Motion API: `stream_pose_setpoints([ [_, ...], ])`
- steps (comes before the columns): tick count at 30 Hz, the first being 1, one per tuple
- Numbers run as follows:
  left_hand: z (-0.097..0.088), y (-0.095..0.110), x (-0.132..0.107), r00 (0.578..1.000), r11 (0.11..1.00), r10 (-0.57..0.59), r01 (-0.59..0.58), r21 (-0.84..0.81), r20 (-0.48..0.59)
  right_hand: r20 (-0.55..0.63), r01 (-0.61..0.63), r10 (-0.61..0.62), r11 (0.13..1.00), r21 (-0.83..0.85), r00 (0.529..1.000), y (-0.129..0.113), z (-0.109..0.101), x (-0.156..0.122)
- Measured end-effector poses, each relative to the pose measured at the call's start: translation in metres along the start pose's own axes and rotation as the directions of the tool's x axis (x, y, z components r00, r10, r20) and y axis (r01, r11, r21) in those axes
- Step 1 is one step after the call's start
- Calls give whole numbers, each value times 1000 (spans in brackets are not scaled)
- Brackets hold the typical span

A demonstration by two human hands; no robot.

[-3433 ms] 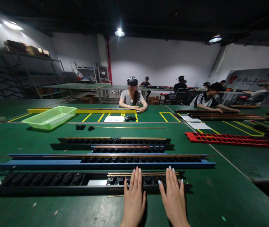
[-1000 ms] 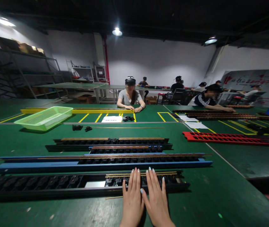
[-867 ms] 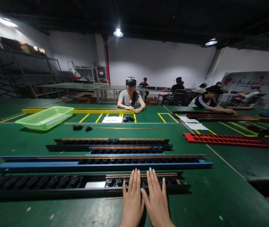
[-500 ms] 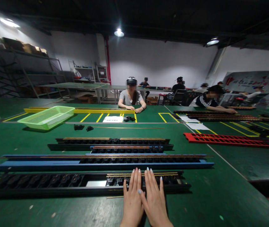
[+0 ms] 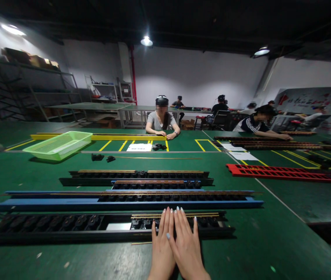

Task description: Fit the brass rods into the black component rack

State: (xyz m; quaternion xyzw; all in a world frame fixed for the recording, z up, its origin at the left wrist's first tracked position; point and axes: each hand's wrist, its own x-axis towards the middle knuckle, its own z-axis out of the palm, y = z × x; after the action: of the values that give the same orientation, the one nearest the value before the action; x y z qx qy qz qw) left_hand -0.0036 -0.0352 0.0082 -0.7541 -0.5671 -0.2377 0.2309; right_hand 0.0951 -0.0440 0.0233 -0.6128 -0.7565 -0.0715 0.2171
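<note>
Nearest me lies a long black channel (image 5: pixel 66 235) holding a row of black plastic modules (image 5: pixel 44 223). Thin brass strips (image 5: pixel 145 216) run along the top of its right part. My left hand (image 5: pixel 163 247) rests flat across this part, fingers stretched forward over the strips. Beside it, my right hand (image 5: pixel 187 245) also lies flat, its thumb over the edge of the left hand. Both hands hold nothing; what lies under the palms is hidden. A short brass strip (image 5: pixel 140 243) sits on the table left of my left hand.
Beyond are a blue channel (image 5: pixel 51 205) and another black channel (image 5: pixel 104 181) with modules and strips. A green basket (image 5: pixel 60 146) stands at the back left, a red slotted rail (image 5: pixel 270 171) at right. Across the table, a person (image 5: pixel 162 118) handles a yellow channel (image 5: pixel 124 137).
My right hand has shifted slightly left, closer against my left hand, its thumb reaching further over it. The left hand stays nearly in place.
</note>
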Motion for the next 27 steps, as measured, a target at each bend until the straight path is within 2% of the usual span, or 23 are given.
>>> stream_pose_setpoints([
  [11, -5, 3, 2, 1000, 1000, -10, 10, 24, 1, 10, -26, 25, 999, 48, 1000, -1, -7, 0],
  [19, -4, 6, 2, 999, 999, -46, 46, 16, -17, 36, 15, -16, 1000, 25, 999, 1, -8, 0],
  [27, -11, -2, 2, 1000, 1000, 15, -14, 13, -17, -5, 16, -16, 999, 33, 1000, 2, -6, 0],
])
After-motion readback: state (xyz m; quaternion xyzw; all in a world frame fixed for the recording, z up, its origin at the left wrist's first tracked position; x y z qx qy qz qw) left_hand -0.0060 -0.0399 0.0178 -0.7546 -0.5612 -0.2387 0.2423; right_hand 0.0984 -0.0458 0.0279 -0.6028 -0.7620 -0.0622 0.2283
